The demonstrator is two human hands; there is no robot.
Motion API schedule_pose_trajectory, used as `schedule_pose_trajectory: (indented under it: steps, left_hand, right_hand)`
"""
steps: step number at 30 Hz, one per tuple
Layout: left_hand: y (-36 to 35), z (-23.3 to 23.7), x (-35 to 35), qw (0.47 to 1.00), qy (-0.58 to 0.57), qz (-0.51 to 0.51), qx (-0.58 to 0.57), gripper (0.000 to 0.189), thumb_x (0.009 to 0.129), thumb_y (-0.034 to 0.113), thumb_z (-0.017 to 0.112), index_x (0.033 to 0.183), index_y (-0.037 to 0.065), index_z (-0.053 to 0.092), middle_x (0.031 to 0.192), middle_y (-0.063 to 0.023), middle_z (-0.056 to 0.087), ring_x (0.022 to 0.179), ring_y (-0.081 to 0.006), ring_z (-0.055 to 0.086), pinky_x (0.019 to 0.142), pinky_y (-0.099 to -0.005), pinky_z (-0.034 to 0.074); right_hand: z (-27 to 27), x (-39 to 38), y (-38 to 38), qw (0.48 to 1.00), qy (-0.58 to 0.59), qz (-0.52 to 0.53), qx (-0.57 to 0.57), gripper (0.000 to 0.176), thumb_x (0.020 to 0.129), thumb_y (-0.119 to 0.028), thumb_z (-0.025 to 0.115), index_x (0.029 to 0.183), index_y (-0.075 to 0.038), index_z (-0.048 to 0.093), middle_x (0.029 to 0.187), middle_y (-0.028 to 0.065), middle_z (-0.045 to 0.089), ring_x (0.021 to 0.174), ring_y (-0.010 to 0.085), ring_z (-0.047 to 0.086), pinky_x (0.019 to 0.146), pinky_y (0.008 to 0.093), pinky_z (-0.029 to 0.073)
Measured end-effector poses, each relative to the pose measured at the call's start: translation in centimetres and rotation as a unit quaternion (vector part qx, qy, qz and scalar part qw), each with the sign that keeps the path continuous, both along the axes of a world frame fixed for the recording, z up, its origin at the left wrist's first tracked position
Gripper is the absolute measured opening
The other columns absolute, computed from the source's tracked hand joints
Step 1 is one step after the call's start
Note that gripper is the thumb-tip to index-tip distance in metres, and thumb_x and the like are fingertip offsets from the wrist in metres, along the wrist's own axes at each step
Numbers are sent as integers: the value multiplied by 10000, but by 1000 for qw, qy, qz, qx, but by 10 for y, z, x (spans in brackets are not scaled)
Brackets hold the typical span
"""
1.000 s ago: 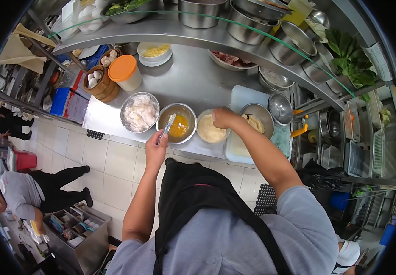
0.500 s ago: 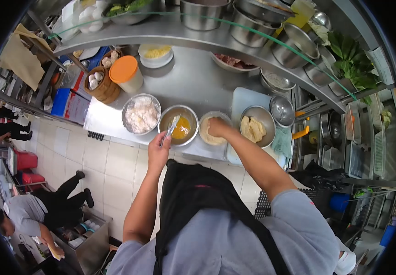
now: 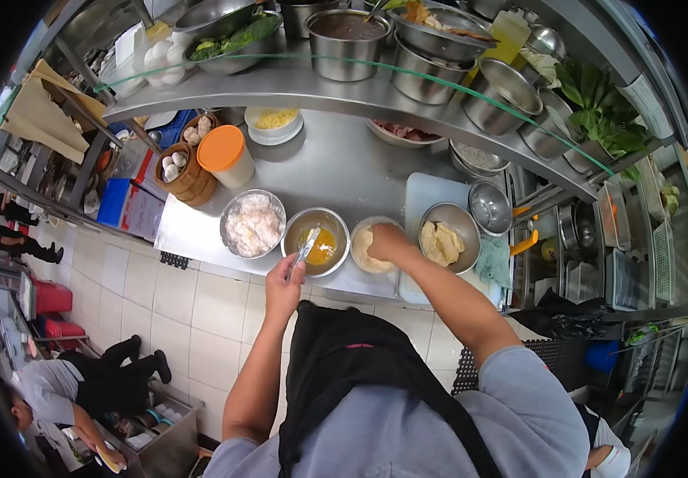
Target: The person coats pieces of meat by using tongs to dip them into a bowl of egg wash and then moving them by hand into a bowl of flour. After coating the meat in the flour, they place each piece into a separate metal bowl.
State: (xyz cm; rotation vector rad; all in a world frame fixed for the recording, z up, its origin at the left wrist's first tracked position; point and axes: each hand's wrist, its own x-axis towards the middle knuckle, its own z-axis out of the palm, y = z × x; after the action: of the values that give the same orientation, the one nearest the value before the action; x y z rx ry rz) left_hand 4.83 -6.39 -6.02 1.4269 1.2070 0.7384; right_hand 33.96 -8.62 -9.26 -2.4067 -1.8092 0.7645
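Pale-crumb bowl [image 3: 353, 257] at frame centre; right hand [image 3: 389, 243] down in it, fingers curled, can't tell if gripping anything. Egg bowl [image 3: 336, 226] just left; left hand [image 3: 284, 280] closed round metal utensil [image 3: 308, 242] over it.

One left hand [image 3: 283, 287] and one right hand [image 3: 389, 242] make two. Four bowls of food [image 3: 340, 231] stand in a row at the front of the table [image 3: 332, 163]. There is one tub with an orange lid [image 3: 224, 154], two round baskets [image 3: 192, 189], one silver tool [image 3: 307, 246], one cutting board [image 3: 430, 190], one green cloth [image 3: 494, 264] and one bowl of red meat [image 3: 406, 143]
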Motion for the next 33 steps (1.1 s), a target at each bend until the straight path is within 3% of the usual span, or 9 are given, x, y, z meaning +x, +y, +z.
schedule_pose_trajectory:
  steps: [6, 11, 19, 22, 24, 27, 28, 31, 33]
  left_hand:
    - [-3, -6, -9, 1000, 4, -4, -8, 343, 1003, 222, 646, 1231, -33, 673, 773, -30, 645, 691, -90, 581, 657, -267, 484]
    - [-5, -12, -6, 1000, -1, -11, -2, 349, 1002, 214, 647, 1242, -39, 665, 810, -38, 659, 703, -92, 588, 662, -267, 490]
    - [1, 0, 1, 1000, -3, -14, 2, 348, 1000, 218, 655, 1235, -38, 668, 814, -35, 654, 706, -87, 581, 654, -261, 476]
    - [-3, -5, -3, 1000, -8, -11, -6, 353, 998, 223, 660, 1237, -37, 669, 813, -33, 653, 700, -86, 580, 652, -261, 475]
    - [1, -8, -3, 1000, -2, -13, 3, 362, 997, 229, 665, 1237, -41, 667, 794, -30, 648, 695, -86, 580, 651, -262, 475]
    - [3, 2, -3, 1000, 3, -4, -17, 373, 996, 238, 665, 1233, -50, 665, 764, -29, 636, 695, -87, 581, 653, -261, 473]
    - [3, 1, -5, 1000, 4, 0, -20, 373, 996, 238, 665, 1233, -50, 665, 764, -29, 636, 695, -87, 581, 653, -261, 473]
    - [0, -2, -10, 1000, -4, -4, 5, 381, 997, 241, 662, 1236, -56, 663, 755, -34, 636, 689, -89, 580, 651, -262, 472]
    - [3, -2, -10, 1000, 21, -9, -16, 387, 1001, 244, 656, 1244, -57, 658, 776, -32, 646, 695, -89, 577, 653, -262, 471]
  right_hand:
    - [23, 26, 21, 995, 15, 58, -83, 339, 774, -158, 617, 996, 75, 726, 1051, 292, 715, 1003, 432, 701, 912, 473, 556]
    - [-49, 4, -2, 994, 36, 69, -76, 356, 790, -157, 610, 1021, 91, 718, 1062, 322, 700, 1012, 435, 698, 931, 481, 545]
    - [-51, 14, 16, 988, 71, 132, -38, 326, 804, -146, 590, 1020, 44, 743, 1066, 273, 721, 983, 417, 710, 878, 471, 558]
    - [-61, 8, 19, 983, 148, 105, -36, 326, 813, -168, 612, 1019, 53, 735, 1079, 275, 717, 1010, 409, 703, 906, 470, 547]
    - [-59, 10, 20, 978, 127, 140, -87, 289, 827, -207, 628, 991, 17, 707, 1059, 276, 704, 1039, 404, 683, 926, 472, 522]
    - [-34, -5, 0, 989, 72, 121, -37, 380, 799, -216, 700, 1106, 8, 692, 1215, 252, 677, 1138, 375, 659, 997, 446, 514]
    - [-14, -16, -23, 990, 19, 80, 111, 403, 780, -214, 721, 1135, -27, 679, 1219, 237, 668, 1158, 359, 649, 998, 440, 510]
    - [-4, -20, -31, 986, -58, 76, 138, 415, 750, -177, 724, 1141, -44, 685, 1188, 216, 677, 1125, 367, 659, 966, 448, 526]
    - [-13, -9, -21, 990, -37, 73, 112, 416, 743, -181, 711, 1132, -38, 677, 1182, 217, 679, 1091, 375, 660, 949, 456, 533]
